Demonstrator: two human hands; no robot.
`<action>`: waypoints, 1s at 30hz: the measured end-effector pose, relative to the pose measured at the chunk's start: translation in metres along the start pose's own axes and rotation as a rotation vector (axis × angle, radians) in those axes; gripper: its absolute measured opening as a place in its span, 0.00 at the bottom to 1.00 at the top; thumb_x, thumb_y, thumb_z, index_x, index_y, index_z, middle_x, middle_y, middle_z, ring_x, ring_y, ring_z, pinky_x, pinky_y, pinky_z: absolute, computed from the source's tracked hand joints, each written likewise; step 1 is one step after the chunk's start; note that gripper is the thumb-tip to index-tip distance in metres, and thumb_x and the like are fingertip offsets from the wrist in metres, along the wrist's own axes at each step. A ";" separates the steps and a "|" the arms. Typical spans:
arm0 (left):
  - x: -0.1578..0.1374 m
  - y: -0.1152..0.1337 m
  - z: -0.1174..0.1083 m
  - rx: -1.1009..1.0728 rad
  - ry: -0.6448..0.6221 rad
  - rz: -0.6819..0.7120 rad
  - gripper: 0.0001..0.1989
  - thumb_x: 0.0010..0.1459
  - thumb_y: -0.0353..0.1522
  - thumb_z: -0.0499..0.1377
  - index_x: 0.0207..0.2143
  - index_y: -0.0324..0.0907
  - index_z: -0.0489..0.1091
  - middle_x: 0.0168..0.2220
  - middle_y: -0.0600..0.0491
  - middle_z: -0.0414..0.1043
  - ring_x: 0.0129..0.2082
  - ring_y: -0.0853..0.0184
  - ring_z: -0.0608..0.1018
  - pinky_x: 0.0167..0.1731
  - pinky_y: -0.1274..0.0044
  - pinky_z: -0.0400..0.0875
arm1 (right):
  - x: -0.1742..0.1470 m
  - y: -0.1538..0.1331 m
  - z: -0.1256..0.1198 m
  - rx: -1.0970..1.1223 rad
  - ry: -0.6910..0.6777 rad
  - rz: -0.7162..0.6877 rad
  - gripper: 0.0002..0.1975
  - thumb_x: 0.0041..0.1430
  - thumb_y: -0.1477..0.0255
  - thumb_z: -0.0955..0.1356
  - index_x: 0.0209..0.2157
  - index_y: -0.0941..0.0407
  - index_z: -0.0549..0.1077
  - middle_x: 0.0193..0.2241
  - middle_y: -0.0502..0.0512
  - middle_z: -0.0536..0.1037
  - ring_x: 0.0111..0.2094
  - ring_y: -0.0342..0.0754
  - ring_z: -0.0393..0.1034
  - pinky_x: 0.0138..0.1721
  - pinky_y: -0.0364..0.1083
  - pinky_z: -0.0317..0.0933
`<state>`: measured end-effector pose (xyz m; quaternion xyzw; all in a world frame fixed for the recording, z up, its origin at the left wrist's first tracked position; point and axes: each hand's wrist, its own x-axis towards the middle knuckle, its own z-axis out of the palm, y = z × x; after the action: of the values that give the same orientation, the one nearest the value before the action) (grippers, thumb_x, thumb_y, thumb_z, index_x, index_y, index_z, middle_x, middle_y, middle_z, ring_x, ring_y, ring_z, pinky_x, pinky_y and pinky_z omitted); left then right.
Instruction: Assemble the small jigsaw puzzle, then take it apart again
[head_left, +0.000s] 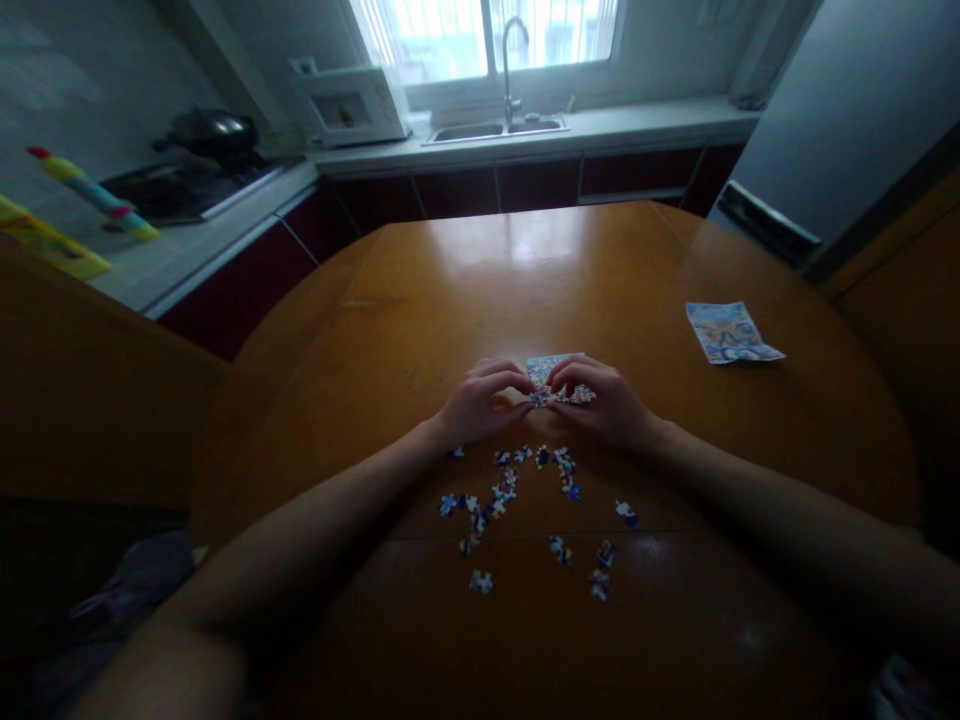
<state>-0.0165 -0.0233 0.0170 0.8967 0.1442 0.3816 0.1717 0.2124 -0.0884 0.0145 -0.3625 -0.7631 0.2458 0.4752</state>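
A partly assembled jigsaw puzzle (555, 362) with a pale, many-coloured print lies on the wooden table, between my two hands. My left hand (486, 402) pinches a small puzzle piece (538, 399) by the puzzle's near left edge, thumb and forefinger forming a ring. From the other side my right hand (604, 398) has its bent forefinger and thumb closed on the near edge of the puzzle, covering part of it. Several loose puzzle pieces (501, 492) in blue, white and dark tones are scattered nearer to me, below both hands.
A creased printed sheet (726, 332) lies at the right of the wooden table (420, 270). Beyond the table stand a counter with a sink (495, 131), a white microwave-like box (352, 105), and a dark pan (214, 130) on the stove. A grey fridge-like cabinet (840, 120) rises at right.
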 end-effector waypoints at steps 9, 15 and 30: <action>0.002 0.005 -0.002 -0.044 0.032 0.017 0.07 0.59 0.34 0.67 0.38 0.41 0.75 0.36 0.49 0.78 0.36 0.67 0.78 0.38 0.74 0.73 | 0.003 -0.007 0.003 -0.066 0.014 -0.254 0.03 0.63 0.74 0.69 0.35 0.54 0.76 0.35 0.55 0.78 0.37 0.47 0.73 0.38 0.48 0.70; 0.002 -0.004 -0.008 -0.063 -0.047 -0.080 0.06 0.65 0.34 0.60 0.37 0.40 0.74 0.35 0.49 0.77 0.38 0.66 0.77 0.41 0.72 0.73 | -0.001 0.003 -0.001 -0.196 -0.108 -0.111 0.07 0.64 0.70 0.68 0.33 0.50 0.79 0.36 0.55 0.80 0.39 0.50 0.72 0.42 0.53 0.69; -0.003 -0.016 0.000 -0.027 -0.254 -0.003 0.20 0.61 0.19 0.52 0.45 0.46 0.76 0.47 0.52 0.80 0.51 0.64 0.75 0.55 0.62 0.71 | -0.006 0.014 0.000 -0.409 -0.328 -0.138 0.12 0.68 0.71 0.65 0.37 0.48 0.81 0.39 0.53 0.82 0.40 0.51 0.69 0.43 0.53 0.65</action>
<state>-0.0204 -0.0098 0.0086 0.9352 0.1175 0.2667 0.2013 0.2181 -0.0846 0.0012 -0.3536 -0.8865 0.1091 0.2780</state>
